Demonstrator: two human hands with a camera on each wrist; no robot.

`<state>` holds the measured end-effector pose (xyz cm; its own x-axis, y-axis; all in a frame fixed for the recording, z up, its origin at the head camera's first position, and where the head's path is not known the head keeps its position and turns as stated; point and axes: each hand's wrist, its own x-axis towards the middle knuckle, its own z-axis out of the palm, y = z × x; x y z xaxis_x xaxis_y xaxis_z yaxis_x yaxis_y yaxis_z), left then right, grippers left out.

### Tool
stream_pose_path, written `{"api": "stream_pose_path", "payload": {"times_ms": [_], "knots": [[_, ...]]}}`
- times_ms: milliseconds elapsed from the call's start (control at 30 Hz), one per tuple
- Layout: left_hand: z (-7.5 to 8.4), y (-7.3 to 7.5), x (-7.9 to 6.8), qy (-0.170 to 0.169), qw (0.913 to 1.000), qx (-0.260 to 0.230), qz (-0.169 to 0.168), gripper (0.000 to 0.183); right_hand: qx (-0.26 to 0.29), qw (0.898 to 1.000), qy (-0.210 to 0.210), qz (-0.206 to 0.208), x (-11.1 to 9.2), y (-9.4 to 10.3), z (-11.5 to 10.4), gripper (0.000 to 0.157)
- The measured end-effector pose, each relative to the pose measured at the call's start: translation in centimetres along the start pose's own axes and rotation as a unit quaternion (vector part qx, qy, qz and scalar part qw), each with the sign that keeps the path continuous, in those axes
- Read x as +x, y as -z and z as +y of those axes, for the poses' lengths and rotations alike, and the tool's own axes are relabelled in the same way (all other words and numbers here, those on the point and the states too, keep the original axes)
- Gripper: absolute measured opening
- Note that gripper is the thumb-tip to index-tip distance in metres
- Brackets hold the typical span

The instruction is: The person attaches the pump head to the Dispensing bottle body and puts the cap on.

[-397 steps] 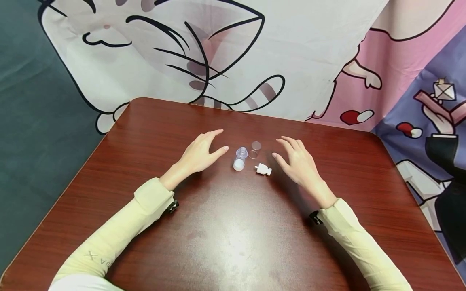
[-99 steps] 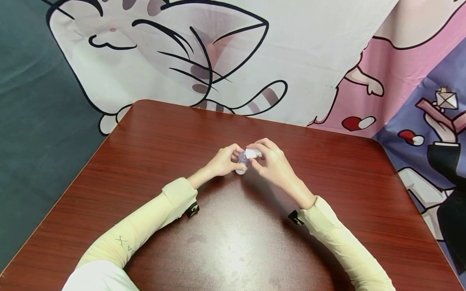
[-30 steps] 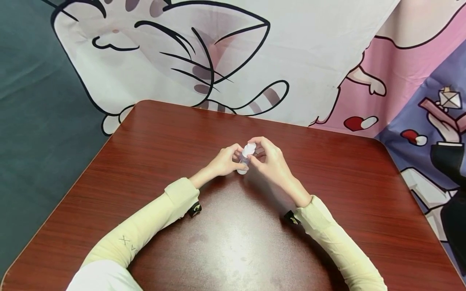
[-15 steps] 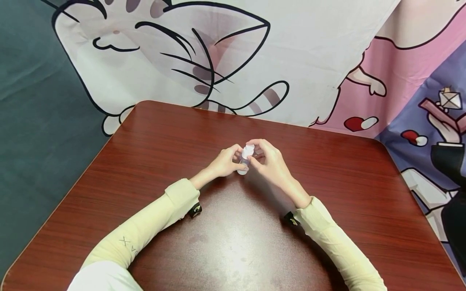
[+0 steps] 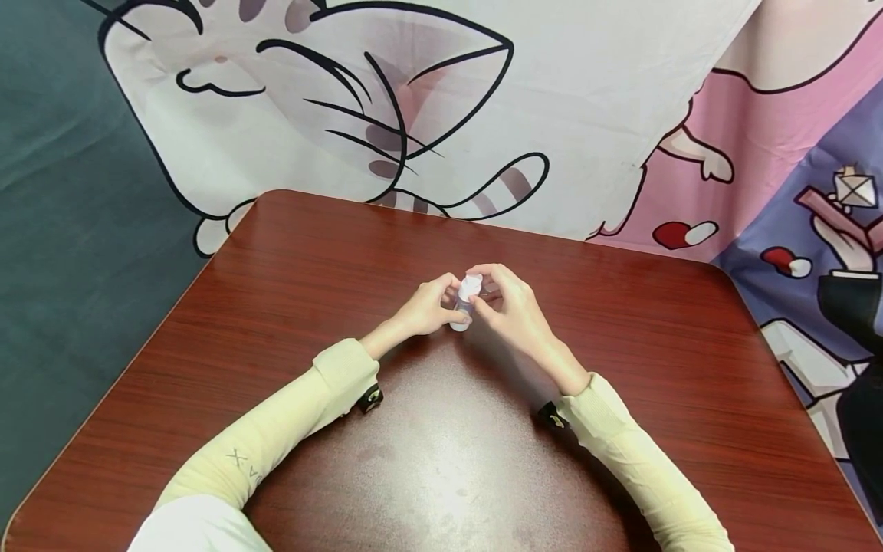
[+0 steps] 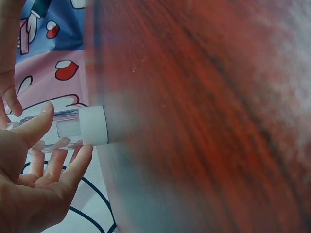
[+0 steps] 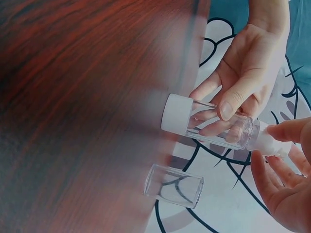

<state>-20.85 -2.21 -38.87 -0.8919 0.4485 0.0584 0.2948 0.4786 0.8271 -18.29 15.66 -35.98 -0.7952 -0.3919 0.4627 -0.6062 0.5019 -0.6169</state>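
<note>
A small clear bottle (image 5: 460, 316) with a white base (image 7: 176, 114) stands on the dark red table (image 5: 441, 460). My left hand (image 5: 451, 300) grips its clear body (image 7: 214, 125) between thumb and fingers; in the left wrist view the bottle (image 6: 82, 127) sits just past my fingertips (image 6: 80, 160). My right hand (image 5: 484, 288) pinches the white spray top (image 5: 471, 285) that sits on the bottle's neck (image 7: 252, 133); the top (image 7: 270, 144) shows between my right fingertips (image 7: 284, 130).
A clear plastic cap (image 7: 173, 186) stands on the table just beside the bottle, behind my right hand. Cartoon-printed cloth (image 5: 483, 115) hangs past the table's far edge. Cream sleeves (image 5: 262, 445) cover both forearms.
Thirteen seconds ago both hands lay open beside the separate bottle, spray top and cap. Since then they took up bottle and top. Over the last second hardly anything has moved.
</note>
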Motion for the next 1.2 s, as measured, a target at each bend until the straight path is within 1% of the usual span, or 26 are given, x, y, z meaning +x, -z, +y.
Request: {"api": "stream_pose_path", "payload": {"times_ms": [300, 533, 833, 967, 1067, 1200], "knots": [[0.01, 0.03, 0.00, -0.003, 1.0000, 0.005, 0.002, 0.043, -0.007, 1.000, -0.001, -0.005, 0.00, -0.07, 0.16, 0.037], [-0.05, 0.01, 0.02, -0.004, 1.0000, 0.006, 0.001, 0.043, -0.014, 1.000, -0.001, -0.001, -0.08, -0.18, 0.06, 0.037], [-0.05, 0.08, 0.10, -0.004, 1.0000, 0.001, 0.002, 0.042, -0.019, 1.000, -0.001, 0.005, 0.17, -0.14, 0.08, 0.041], [0.02, 0.13, 0.04, -0.005, 1.0000, 0.002, 0.001, 0.042, -0.018, 1.000, -0.011, 0.005, 0.15, -0.16, -0.02, 0.043], [0.03, 0.10, -0.03, -0.001, 1.0000, 0.003, 0.000, 0.042, 0.000, 1.000, -0.031, 0.005, 0.03, -0.22, -0.22, 0.043], [0.05, 0.09, -0.04, 0.003, 1.0000, 0.009, 0.000, 0.043, 0.048, 0.997, -0.052, -0.001, -0.03, -0.19, -0.46, 0.038]]}}
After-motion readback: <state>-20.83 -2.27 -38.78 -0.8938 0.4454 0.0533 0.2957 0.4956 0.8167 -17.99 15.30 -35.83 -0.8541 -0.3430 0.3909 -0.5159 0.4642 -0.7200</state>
